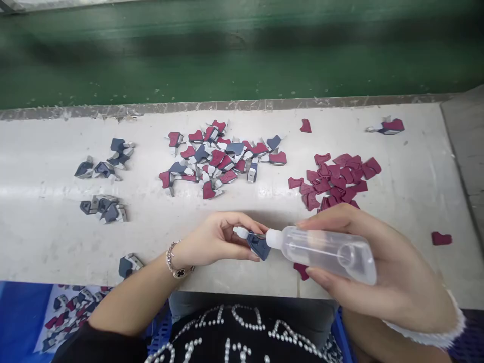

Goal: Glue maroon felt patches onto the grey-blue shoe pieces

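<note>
Dark-blue angular plastic piece [259, 247], pinched by the left hand [212, 242] above the white desk [45, 227], is best held steady while the clear plastic bottle [321, 252], gripped by the right hand [397, 272], is squeezed lightly.

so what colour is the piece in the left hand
The piece is dark blue-grey, white at one end; head view.

Green surface [227, 65] beyond white tabletop [38, 242]; blue plastic [22, 317] below.
</note>
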### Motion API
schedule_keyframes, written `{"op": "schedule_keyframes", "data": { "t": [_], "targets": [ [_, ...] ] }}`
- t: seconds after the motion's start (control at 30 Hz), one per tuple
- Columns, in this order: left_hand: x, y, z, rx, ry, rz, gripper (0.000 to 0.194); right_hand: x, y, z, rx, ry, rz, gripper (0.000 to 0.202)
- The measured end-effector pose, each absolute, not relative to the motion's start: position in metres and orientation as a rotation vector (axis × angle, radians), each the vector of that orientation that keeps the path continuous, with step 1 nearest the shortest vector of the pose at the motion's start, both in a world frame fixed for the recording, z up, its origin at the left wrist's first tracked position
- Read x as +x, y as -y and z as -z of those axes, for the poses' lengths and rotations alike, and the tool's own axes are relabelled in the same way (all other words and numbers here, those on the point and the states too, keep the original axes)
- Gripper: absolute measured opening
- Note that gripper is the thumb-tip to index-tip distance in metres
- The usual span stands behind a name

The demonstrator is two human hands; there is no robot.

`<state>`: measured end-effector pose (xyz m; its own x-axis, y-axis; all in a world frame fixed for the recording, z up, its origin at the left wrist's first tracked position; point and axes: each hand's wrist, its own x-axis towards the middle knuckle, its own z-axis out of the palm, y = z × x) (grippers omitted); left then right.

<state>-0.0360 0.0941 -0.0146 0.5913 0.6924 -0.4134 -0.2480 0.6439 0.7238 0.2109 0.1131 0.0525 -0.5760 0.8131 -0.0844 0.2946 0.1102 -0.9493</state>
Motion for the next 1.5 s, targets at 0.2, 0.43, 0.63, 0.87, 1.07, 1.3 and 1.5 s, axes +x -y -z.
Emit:
{"op": "schedule_keyframes", "data": {
  "t": [0.2,0.43,0.63,0.87,1.07,1.3,1.5],
  "targets": [
    [-0.0362,-0.0942,0.0163,0.654,-0.775,-0.588,0.029,0.2116,-0.1071,-0.0529,-1.138,2.027,-1.302,0.025],
    [-0.0347,-0.0956,0.0149,0.713,-0.796,-0.582,0.029,0.2137,-0.1052,-0.0527,-1.145,2.056,-1.278,0.024],
    [-0.0342,-0.0958,0.0147,0.736,-0.801,-0.579,0.028,0.2098,-0.1089,-0.0527,-1.082,2.055,-1.382,0.023],
    [-0.0333,-0.0961,0.0135,0.782,-0.831,-0.567,0.027,0.2084,-0.1098,-0.0536,-1.06,2.071,-1.413,0.02],
    [-0.0329,-0.0962,0.0144,0.842,-0.863,-0.553,0.028,0.2092,-0.1099,-0.0547,-1.008,2.094,-1.416,0.018],
    [-0.0344,-0.095,0.0157,0.853,-0.871,-0.54,0.031,0.2107,-0.1084,-0.0534,-1.082,2.096,-1.344,0.017],
    [-0.0331,-0.0961,0.0157,0.878,-0.859,-0.557,0.027,0.2082,-0.1097,-0.0565,-1.019,2.126,-1.399,0.018]
  ]
}}
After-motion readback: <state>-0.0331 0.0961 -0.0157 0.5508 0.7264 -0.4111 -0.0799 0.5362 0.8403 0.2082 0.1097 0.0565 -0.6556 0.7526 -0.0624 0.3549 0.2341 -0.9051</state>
